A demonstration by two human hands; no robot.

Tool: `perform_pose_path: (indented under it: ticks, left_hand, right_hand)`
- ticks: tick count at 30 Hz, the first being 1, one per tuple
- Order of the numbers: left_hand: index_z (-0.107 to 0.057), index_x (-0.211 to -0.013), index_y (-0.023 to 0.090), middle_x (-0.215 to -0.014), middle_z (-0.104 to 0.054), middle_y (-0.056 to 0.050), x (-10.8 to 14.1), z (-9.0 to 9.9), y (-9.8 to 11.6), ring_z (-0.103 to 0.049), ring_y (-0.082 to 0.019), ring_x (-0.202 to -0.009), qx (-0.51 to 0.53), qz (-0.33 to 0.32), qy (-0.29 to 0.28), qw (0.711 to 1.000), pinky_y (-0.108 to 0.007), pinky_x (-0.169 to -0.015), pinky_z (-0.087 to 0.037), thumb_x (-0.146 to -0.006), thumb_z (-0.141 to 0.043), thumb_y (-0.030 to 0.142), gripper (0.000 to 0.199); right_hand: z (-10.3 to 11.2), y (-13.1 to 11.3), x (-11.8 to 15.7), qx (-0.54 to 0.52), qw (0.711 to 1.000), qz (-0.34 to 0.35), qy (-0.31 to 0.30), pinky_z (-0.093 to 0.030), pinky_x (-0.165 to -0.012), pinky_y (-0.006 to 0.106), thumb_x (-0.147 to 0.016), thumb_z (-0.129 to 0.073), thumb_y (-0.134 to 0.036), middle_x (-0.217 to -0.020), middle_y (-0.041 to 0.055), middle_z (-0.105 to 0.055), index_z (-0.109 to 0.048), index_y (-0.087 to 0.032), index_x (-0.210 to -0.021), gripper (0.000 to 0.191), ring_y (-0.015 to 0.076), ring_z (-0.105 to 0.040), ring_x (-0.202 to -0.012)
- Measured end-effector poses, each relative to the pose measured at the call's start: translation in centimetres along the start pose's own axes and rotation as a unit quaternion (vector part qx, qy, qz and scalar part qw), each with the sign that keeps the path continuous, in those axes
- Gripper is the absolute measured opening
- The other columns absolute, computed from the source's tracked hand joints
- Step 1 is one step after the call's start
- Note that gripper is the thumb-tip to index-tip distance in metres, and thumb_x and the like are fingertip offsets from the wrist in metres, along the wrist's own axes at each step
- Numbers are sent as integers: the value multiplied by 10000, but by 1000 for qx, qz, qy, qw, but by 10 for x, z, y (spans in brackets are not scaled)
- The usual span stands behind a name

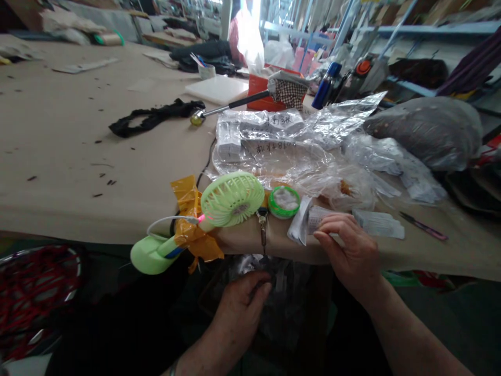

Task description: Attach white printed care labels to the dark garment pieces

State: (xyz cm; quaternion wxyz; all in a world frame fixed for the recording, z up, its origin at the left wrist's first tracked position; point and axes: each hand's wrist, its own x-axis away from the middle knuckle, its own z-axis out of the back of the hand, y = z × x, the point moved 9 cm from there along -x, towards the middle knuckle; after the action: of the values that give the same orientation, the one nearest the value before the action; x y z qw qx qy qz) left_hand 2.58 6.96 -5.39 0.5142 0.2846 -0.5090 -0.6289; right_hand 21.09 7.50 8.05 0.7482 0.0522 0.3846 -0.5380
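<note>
My left hand (245,300) is below the table's front edge, thumb and fingers pressed together; what they hold, if anything, is too dark to make out. Just above it, a soldering iron (263,230) points its tip down over the edge. My right hand (350,253) is at the table edge with thumb and forefinger pinched beside a stack of small printed paper labels (315,216). Whether a label is between those fingers cannot be seen. A folded bundle of white slips (300,222) leans left of the stack. More labels (379,224) lie behind the hand.
A green handheld fan (233,199) is fixed with orange tape (199,240) at the edge. Beside it sits a green tub of white wadding (284,201). Clear plastic bags (274,156) lie behind. A purple-handled cutter (425,227) rests at right, black cloth (156,117) farther left.
</note>
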Motion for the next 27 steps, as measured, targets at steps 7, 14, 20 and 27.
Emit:
perform_pose_path:
  ticks: [7,14,20,27]
  left_hand:
    - [-708,-815,198,-767,-721,-25,-1,-17,14,-645,-183,-755,49,20,-44,998,-272,-717,-469,-810,-535,227,175]
    - [-702,-799,157,-741,-697,-49,-8,-42,23,-624,-178,-733,252,132,-92,954,-277,-684,-467,-802,-592,259,150]
    - [-672,-905,115,-824,-685,-66,-13,-75,54,-616,-112,-683,548,184,-145,803,-238,-658,-493,-853,-589,347,252]
    - [-655,-826,99,-684,-671,-40,-18,-81,44,-604,-97,-565,512,222,-97,824,-207,-562,-490,-793,-653,221,126]
  right_hand:
    - [-27,-12,41,102,993,55,-37,-416,-984,493,-841,-619,-147,-1136,88,-673,-618,-174,-1131,291,283,-526,-1154]
    - [-11,-12,34,14,998,63,8,-444,-940,456,-832,-602,-101,-944,28,-726,-676,-222,-930,172,221,-611,-1021]
    - [1,-36,54,-55,994,86,-31,-462,-931,479,-824,-603,-93,-974,67,-709,-664,-183,-940,158,246,-575,-1078]
    - [3,-23,56,-20,996,59,-62,-491,-911,453,-859,-562,-158,-1031,92,-670,-606,-173,-1121,266,256,-566,-1077]
